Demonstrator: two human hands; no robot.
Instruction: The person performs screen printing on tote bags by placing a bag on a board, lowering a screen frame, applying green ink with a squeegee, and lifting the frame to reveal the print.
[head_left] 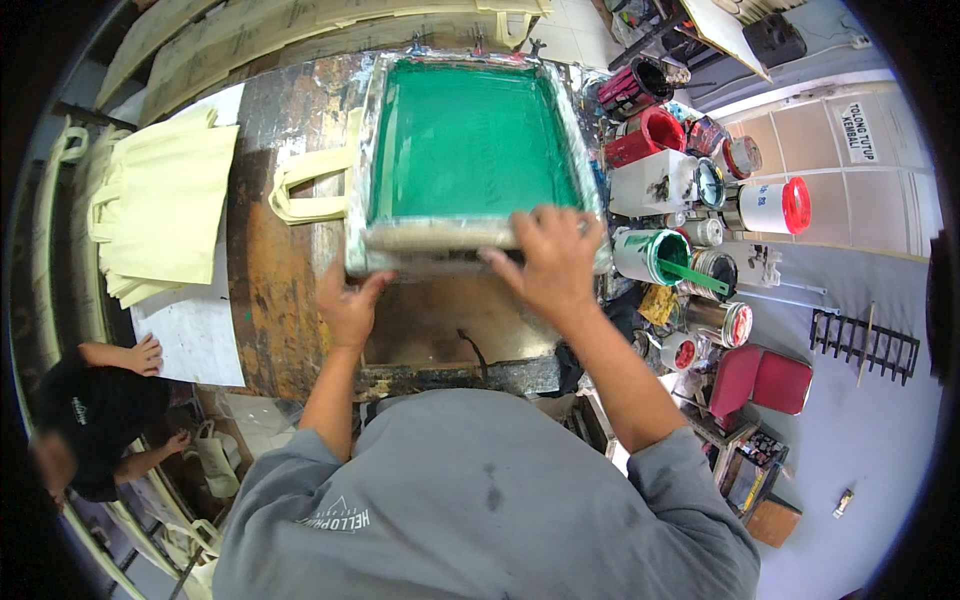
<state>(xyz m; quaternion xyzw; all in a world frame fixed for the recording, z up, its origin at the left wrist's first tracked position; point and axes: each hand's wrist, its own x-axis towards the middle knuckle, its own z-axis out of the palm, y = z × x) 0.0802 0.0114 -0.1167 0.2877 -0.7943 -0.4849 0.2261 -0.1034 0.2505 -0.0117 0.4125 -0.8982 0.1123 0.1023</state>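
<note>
A screen-printing frame [366, 165] lies on the worktable in front of me, its mesh [470, 140] coated with wet green ink. My right hand [552, 265] is closed over the near bar [435, 236] of the frame, toward its right corner, with the thumb on the near side. At the near left corner is my left hand [345, 308], thumb and fingers apart, fingertips close to or touching the rim; contact is hard to judge. The near bar is blurred by motion. From under the frame's left side sticks out the handle of a pale yellow fabric bag [308, 188].
A pile of pale yellow bags [170, 205] lies on the table's left. Paint tubs crowd the right, one green-stained tub [640, 252] holding a green spatula [695, 277]. Another person's hand [145, 355] rests at the left edge. A red chair [760, 382] stands at right.
</note>
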